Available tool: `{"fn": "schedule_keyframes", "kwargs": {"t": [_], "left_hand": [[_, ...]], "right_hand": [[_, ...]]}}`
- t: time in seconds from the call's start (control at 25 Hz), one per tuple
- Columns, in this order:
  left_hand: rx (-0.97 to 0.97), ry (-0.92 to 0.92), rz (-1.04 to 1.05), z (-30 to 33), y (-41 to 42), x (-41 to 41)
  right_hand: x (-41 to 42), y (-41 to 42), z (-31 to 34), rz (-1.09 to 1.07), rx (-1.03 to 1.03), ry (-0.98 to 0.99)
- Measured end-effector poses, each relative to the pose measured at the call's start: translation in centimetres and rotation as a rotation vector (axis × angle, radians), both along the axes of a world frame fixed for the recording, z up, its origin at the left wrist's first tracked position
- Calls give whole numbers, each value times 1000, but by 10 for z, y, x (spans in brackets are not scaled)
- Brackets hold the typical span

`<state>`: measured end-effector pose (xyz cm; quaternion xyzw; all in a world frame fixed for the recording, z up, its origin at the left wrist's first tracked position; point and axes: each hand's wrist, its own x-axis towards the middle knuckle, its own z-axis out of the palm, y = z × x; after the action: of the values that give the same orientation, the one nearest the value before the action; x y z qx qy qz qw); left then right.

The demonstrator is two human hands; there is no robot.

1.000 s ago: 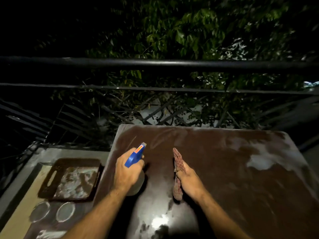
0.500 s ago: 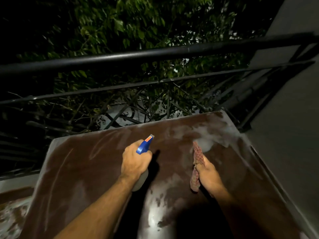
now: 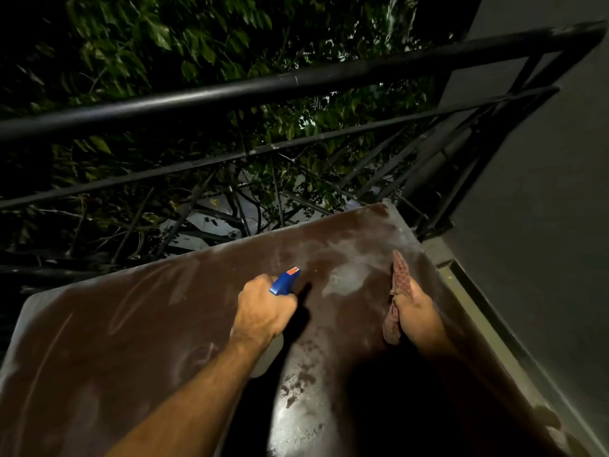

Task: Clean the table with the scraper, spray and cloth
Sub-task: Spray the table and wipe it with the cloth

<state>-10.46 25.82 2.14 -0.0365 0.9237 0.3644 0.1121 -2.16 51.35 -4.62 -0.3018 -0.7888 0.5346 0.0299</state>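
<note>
The spraying step looks in hand: the left hand (image 3: 263, 308) grips the spray bottle (image 3: 285, 281) aimed at the far right of the tabletop (image 3: 115, 324), where the right hand's (image 3: 413, 308) fingers clutch the cloth (image 3: 400, 282), ready to wipe the wet patch.

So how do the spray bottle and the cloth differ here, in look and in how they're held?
The spray bottle is rigid, with a blue head and pale body; the cloth is limp, reddish and patterned. The left hand fists around the bottle's neck, nozzle aimed at the far corner; the right hand holds the cloth bunched, its ends hanging out either side. Both are over the brown table.
</note>
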Motion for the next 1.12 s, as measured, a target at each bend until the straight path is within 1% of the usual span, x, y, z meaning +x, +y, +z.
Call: {"fn": "schedule_keyframes", "kwargs": {"t": [0.08, 0.24, 0.4, 0.44, 0.52, 0.6, 0.64, 0.68, 0.8, 0.88, 0.92, 0.96, 1.0, 1.04, 1.12], "left_hand": [[-25, -8, -20, 0, 4, -3], [-34, -21, -20, -2, 6, -10], [-38, -12, -29, -8, 10, -16], [-39, -2, -22, -8, 10, -17], [-28, 23, 9, -9, 9, -20], [-21, 48, 34, -12, 6, -23], [-30, 52, 37, -15, 6, -24], [-39, 52, 35, -16, 6, -25], [-86, 45, 7, -18, 10, -34], [-64, 66, 27, -18, 17, -43], [-34, 70, 42, -16, 21, -47], [-11, 76, 41, -14, 26, -51], [2, 85, 27, -12, 30, -54], [3, 91, 7, -12, 34, -56], [-13, 114, -25, -13, 39, -57]], "right_hand": [[-14, 10, -3, 31, 91, -9], [-49, 26, -18, 203, 313, -89], [-99, 39, -34, 215, 485, -147], [-112, 41, -37, 232, 534, -187], [-132, 40, -42, 262, 610, -333], [-144, 20, -42, 285, 692, -424], [-144, 2, -43, 325, 737, -414], [-141, -19, -44, 393, 781, -361], [-118, -85, -50, 682, 881, -91], [-110, -94, -52, 873, 888, 5], [-112, -83, -53, 916, 880, 20], [-118, -64, -59, 886, 904, 34], [-126, -37, -68, 819, 932, 1], [-136, -5, -76, 708, 954, -43], [-149, 60, -83, 469, 935, -213]]}}
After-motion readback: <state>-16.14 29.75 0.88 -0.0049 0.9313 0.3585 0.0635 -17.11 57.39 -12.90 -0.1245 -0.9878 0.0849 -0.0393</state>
